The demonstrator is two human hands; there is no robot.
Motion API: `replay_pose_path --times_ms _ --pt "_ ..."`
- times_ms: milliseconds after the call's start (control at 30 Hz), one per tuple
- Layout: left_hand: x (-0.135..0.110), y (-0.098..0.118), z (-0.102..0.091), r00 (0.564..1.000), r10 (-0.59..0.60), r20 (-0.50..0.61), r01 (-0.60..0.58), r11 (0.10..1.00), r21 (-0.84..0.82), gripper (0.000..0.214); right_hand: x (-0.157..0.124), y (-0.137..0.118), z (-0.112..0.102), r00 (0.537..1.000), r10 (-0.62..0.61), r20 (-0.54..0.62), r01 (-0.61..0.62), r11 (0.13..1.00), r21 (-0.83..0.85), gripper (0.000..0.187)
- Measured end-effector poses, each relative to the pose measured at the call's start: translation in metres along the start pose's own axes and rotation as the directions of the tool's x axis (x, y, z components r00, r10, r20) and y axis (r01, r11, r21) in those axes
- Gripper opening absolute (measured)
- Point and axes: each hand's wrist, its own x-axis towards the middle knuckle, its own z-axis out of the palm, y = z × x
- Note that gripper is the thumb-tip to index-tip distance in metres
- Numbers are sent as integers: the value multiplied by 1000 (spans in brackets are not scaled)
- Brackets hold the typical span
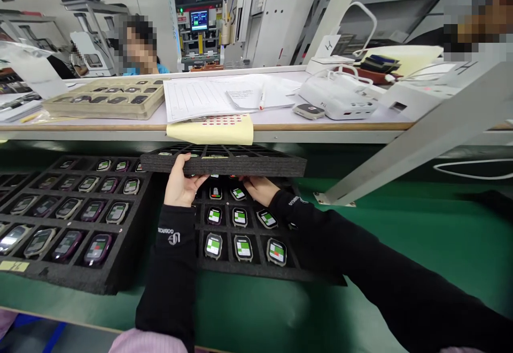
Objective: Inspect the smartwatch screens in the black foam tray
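A black foam tray (228, 167) is held up just under the shelf edge, tilted, with its front side facing me. My left hand (182, 184) grips its left part, thumb on the front side and fingers beneath. Under the tray's middle, my right hand (260, 188) supports it from below; its fingertips are partly hidden. Directly below lies a second foam tray (248, 271) with several smartwatches, such as one watch (242, 247), their screens lit green and white. Black sleeves cover both forearms.
To the left, another foam tray (80, 281) holds several watches. Above, the shelf (280, 119) bears papers (196, 96), a pen (262, 96), a beige tray (104, 108), a loose watch (308, 110) and a white charger box (340, 99). A slanted metal post (401, 139) stands at right. A person sits beyond.
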Motion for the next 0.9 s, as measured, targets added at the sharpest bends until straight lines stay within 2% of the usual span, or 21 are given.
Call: replay_pose_path --times_ms 200,367,500,733,900 --pt "2 -2 -2 1000 -13 -2 13 1000 -8 9 -1 -18 -5 999 -16 44 16 1000 4 16" --pt "3 -2 -1 1000 -14 -1 14 1000 -14 9 -11 -48 -8 987 -124 105 115 989 88 17" --pt "3 -3 -1 1000 -16 3 16 1000 -17 7 -13 -65 -8 978 -176 112 162 979 123 16" --pt "6 -4 -2 1000 -20 1 20 1000 -22 5 -16 -71 -9 973 -195 126 183 978 104 16" --pt "5 -5 -1 1000 -18 4 18 1000 -24 4 -10 -69 -5 986 -108 126 108 994 7 18"
